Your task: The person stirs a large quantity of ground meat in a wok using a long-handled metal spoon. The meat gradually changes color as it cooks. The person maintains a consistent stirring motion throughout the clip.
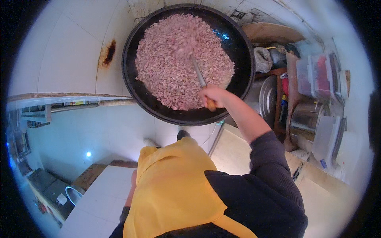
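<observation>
A large black wok (242,77) is spread with a thick layer of pinkish minced or finely diced meat (169,65). My right hand (215,95) is closed around the wooden handle of a metal-shafted cooking utensil (198,71), reaching over the wok's near right side. The utensil's head is hidden in the meat, where the picture blurs. Low at my left side, my left hand (134,179) hangs beside the yellow apron (175,190), partly hidden by it. Its fingers cannot be made out.
White tiled wall (68,53) borders the wok on the left. To the right stand shelves with a metal pot (306,119), lidded plastic containers (318,74) and a large metal lid (268,96). A tiled counter (92,193) lies behind on the left, near a metal bowl (73,195).
</observation>
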`<action>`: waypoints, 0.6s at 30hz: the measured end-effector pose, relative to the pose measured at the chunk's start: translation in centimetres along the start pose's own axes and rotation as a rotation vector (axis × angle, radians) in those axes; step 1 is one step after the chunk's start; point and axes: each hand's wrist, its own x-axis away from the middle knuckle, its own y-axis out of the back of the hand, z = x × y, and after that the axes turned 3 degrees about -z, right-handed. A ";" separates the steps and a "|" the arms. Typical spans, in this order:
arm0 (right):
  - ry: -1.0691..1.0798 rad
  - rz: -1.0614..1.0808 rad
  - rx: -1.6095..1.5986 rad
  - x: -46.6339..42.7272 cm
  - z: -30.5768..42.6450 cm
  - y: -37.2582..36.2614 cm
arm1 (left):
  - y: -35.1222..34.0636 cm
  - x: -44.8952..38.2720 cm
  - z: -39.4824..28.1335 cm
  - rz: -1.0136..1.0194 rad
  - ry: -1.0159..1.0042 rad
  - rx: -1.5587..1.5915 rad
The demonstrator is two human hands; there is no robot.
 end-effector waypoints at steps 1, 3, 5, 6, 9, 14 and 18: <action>-0.047 -0.039 0.098 2.3 -0.7 0.2 | 0.2 -1.0 -1.0 0.006 -0.038 -0.024; -0.042 -0.077 0.263 7.4 -1.2 1.8 | 0.3 -2.2 -2.4 0.006 -0.090 -0.072; -0.033 -0.246 0.384 11.5 -0.3 3.5 | 0.4 -2.8 -3.1 -0.010 -0.111 -0.116; -0.085 -0.397 0.427 13.1 0.2 4.1 | 0.3 -2.7 -3.3 -0.023 -0.081 -0.076; -0.021 -0.613 0.728 13.7 2.8 6.6 | 0.2 -1.5 -3.4 -0.031 -0.001 -0.034; 0.081 -0.641 0.671 5.6 9.6 12.0 | -0.7 3.1 -3.4 -0.063 0.058 0.031; -0.016 -0.249 0.411 -2.0 12.8 11.6 | -2.4 6.6 -0.7 -0.100 0.238 0.318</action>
